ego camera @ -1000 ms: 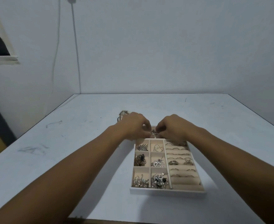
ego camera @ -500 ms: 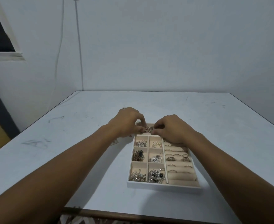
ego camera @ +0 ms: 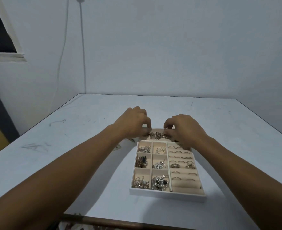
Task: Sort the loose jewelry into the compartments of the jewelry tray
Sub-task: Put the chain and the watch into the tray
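Both hands have drawn apart since half a second ago, stretching the gold-toned metal chain (ego camera: 158, 135) along the far long compartment of the white rectangular jewelry tray with beige lining (ego camera: 166, 194). The left hand (ego camera: 133, 123) and the right hand (ego camera: 183, 128) each pinch one end with curled fingertips.

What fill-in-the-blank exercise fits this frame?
The chain lies in the compartment ___ from the person.
The rings sit on the tray's ___ side.
The small square compartments number ___.
The left hand and right hand each hold one ___ of the chain.
Answers: farthest; right; six; end.
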